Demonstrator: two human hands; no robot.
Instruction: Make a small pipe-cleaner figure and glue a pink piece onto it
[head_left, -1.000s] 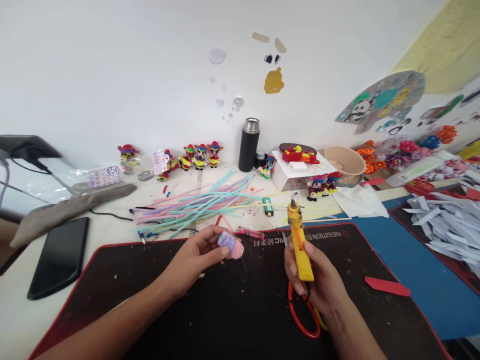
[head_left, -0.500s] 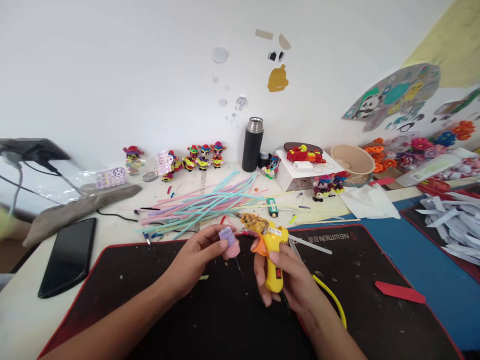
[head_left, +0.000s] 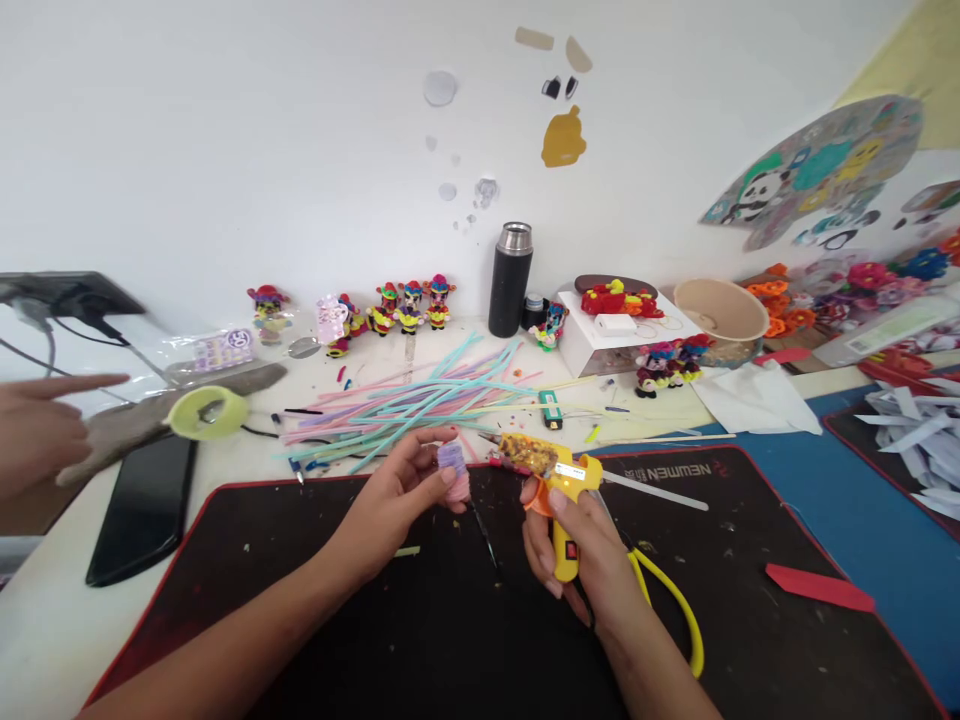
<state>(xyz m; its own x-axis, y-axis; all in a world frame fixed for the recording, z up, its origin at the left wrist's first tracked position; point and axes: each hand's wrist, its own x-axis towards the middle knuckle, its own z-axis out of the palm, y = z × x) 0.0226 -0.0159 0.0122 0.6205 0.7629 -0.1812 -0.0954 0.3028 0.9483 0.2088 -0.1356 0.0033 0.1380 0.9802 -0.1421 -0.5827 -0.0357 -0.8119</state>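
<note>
My left hand (head_left: 409,485) pinches a small purple-and-pink piece (head_left: 454,475), which looks like coiled pipe cleaner. Wrapped in my right hand (head_left: 589,550) is a yellow hot glue gun (head_left: 574,485), its dirty nozzle pointing left toward that piece but apart from it. A translucent glue stick (head_left: 660,491) sticks out of the gun's back. Below the piece, a thin dark tool (head_left: 484,538) lies on the black mat (head_left: 420,630). Loose pastel pipe cleaners (head_left: 420,400) are heaped just behind my hands.
At the left edge another person's hand (head_left: 37,430) points, near a pale yellow ring-shaped item (head_left: 208,412) and a black phone (head_left: 142,520). Several small figures (head_left: 411,305) and a black flask (head_left: 511,280) line the wall. Yellow-handled scissors or pliers (head_left: 679,600) lie right.
Another person's hand has come in at the left, and the pale yellow ring now rests by the phone. My right hand and the glue gun shifted slightly right, away from the coiled piece.
</note>
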